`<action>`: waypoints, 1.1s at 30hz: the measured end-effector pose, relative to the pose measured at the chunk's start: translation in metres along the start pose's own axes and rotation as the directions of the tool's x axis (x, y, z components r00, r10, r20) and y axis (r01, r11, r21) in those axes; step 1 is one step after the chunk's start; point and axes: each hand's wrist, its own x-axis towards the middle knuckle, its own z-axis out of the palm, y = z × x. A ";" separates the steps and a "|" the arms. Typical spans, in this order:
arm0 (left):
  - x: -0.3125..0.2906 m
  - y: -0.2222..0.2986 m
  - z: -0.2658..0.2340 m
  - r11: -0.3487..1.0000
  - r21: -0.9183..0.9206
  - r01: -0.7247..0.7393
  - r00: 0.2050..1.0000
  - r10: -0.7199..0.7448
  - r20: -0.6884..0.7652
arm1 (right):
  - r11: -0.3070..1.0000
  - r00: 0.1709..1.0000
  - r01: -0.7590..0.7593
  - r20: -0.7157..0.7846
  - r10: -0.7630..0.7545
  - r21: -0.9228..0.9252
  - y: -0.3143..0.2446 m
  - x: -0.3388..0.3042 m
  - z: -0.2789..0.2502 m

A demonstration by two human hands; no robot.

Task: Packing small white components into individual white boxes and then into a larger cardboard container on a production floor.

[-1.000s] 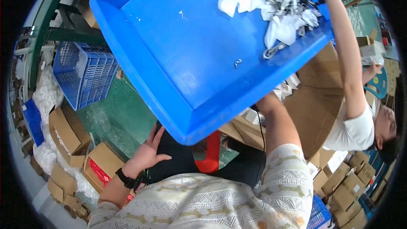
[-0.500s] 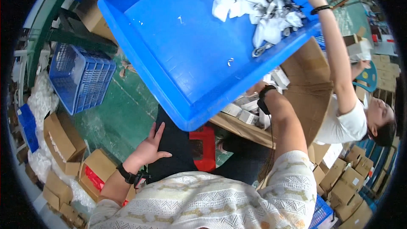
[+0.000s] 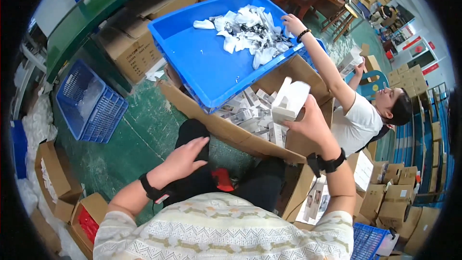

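My right hand (image 3: 312, 121) grips a small white box (image 3: 288, 102) whose end flap stands up. It is raised over a big cardboard carton (image 3: 231, 135) holding many small white and grey boxes (image 3: 250, 108). Across the carton's far side rests a shallow blue tray (image 3: 178, 62). Bagged items in white wrapping (image 3: 255, 36) are heaped at its right end. My left hand (image 3: 185, 158) lies over my left thigh, fingers stretched out, with nothing in it.
At the right, a co-worker (image 3: 358, 110) reaches one hand to the tray and holds a white box in the other. A blue crate (image 3: 94, 103) stands on the green floor at left. Open cartons (image 3: 57, 178) line the lower left; stacked cartons (image 3: 397, 192) are at right.
My right hand has come up out of the carton with a white box in it. My view has shifted, so the tray appears lower and farther. My left hand stays over my thigh.
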 end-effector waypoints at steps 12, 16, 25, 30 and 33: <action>0.003 0.080 -0.010 0.967 0.182 -0.178 0.645 0.254 -0.720 | 0.578 0.994 -0.091 0.111 0.000 0.811 -0.151 -0.036 0.095; -0.025 0.060 -0.011 0.972 0.139 -0.189 0.752 0.234 -0.616 | 0.771 0.980 0.191 -0.162 -0.116 0.608 -0.153 -0.031 0.090; -0.049 0.038 -0.011 0.995 0.056 -0.083 0.824 0.100 -0.558 | 0.890 0.995 -0.007 0.094 -0.040 0.456 -0.153 -0.005 0.095; -0.047 0.025 -0.018 1.000 0.015 0.016 0.842 -0.006 -0.540 | 0.874 0.987 -0.054 0.158 -0.026 0.483 -0.134 0.020 0.099; -0.045 0.012 -0.026 0.999 -0.009 0.039 0.824 -0.037 -0.565 | 0.941 0.998 -0.006 0.061 -0.016 0.339 -0.106 0.052 0.078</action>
